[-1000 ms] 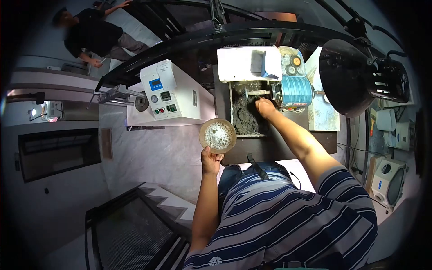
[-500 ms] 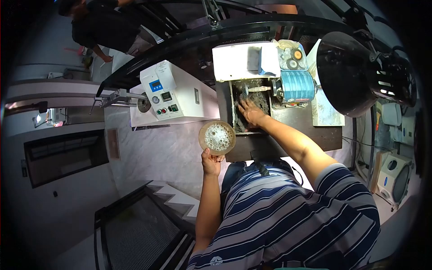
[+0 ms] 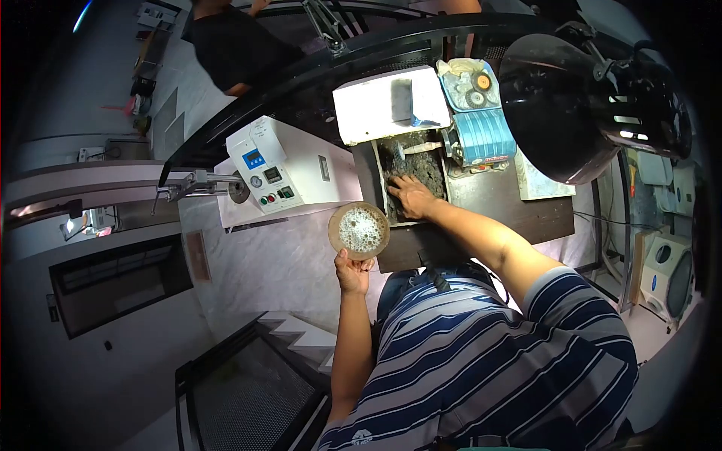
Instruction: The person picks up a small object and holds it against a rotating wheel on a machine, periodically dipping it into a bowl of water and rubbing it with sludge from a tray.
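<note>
My left hand [image 3: 353, 272] is closed on the lower rim of a round tan disc-shaped piece [image 3: 360, 231] with a bubbly, whitish middle. Over the left side of a tray of dark grey, wet-looking material [image 3: 426, 174], my right hand [image 3: 411, 197] has its fingers spread, touching the material. Just above that hand, a pale spindle [image 3: 423, 150] sticks out leftward from a blue motor [image 3: 483, 137]. A white box-like cover [image 3: 361, 113] stands behind the tray. Whether anything lies under my right palm is hidden.
A white machine [image 3: 301, 177] with a control panel stands left of the tray. The black lamp shade [image 3: 553, 113] hangs at the right. Wheels in a plastic-lined container [image 3: 468, 86] sit behind the motor. Another person [image 3: 237, 49] is at the upper left, behind a black frame.
My right hand has moved from beside the spindle down and left into the tray, its fingers now spread. My left hand keeps hold of the round piece. The other person has shifted rightward in view.
</note>
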A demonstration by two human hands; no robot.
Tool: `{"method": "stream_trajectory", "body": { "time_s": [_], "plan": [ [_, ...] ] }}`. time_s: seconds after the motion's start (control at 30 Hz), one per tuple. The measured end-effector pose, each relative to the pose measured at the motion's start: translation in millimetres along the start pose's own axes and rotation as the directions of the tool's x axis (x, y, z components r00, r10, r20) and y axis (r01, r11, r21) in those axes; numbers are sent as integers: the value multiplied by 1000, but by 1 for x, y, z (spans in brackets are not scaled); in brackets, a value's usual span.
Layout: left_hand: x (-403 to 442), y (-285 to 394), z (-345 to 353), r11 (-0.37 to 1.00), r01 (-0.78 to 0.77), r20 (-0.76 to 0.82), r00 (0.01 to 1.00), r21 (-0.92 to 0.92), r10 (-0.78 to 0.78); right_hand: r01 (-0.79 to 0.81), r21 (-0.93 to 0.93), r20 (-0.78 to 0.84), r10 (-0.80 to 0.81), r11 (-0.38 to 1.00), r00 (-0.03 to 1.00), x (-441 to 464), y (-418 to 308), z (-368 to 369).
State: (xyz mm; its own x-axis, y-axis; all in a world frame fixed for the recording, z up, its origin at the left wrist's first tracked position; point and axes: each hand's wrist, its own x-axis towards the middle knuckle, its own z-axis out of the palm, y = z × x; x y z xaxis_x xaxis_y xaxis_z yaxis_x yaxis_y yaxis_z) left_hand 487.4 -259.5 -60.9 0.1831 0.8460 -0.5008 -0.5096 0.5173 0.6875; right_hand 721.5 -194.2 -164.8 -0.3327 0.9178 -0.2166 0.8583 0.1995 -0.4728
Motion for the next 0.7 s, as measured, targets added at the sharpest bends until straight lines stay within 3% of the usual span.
{"method": "stream_trajectory", "body": {
  "time_s": [0.13,0.2,0.23,0.33,0.4,0.47,0.53,0.7],
  "plan": [
    [6,-3,-4,1000,8,30,1000,29,-9,53,17,-79,-52,998,996,-8,14,6],
    [9,-3,0,999,8,21,1000,43,-9,-5,24,-273,11,1000,962,-7,23,8],
    [9,-2,3,999,3,31,1000,46,-4,-122,133,-219,149,984,964,-9,23,-5],
    [17,-5,4,999,8,43,999,45,-10,-295,-120,-348,238,948,907,-11,32,-17],
    [23,-7,2,999,23,53,998,48,-25,-344,-150,-286,292,927,912,-8,38,-15],
    [29,-8,4,996,59,65,996,62,-63,-362,-91,-7,363,928,932,-7,30,-33],
    [35,-11,3,994,69,42,996,84,-73,-339,-134,-2,342,931,940,-5,32,-18],
    [51,-20,-8,985,97,-20,995,146,-95,-290,66,-165,297,955,940,-4,47,17]
  ]
}}
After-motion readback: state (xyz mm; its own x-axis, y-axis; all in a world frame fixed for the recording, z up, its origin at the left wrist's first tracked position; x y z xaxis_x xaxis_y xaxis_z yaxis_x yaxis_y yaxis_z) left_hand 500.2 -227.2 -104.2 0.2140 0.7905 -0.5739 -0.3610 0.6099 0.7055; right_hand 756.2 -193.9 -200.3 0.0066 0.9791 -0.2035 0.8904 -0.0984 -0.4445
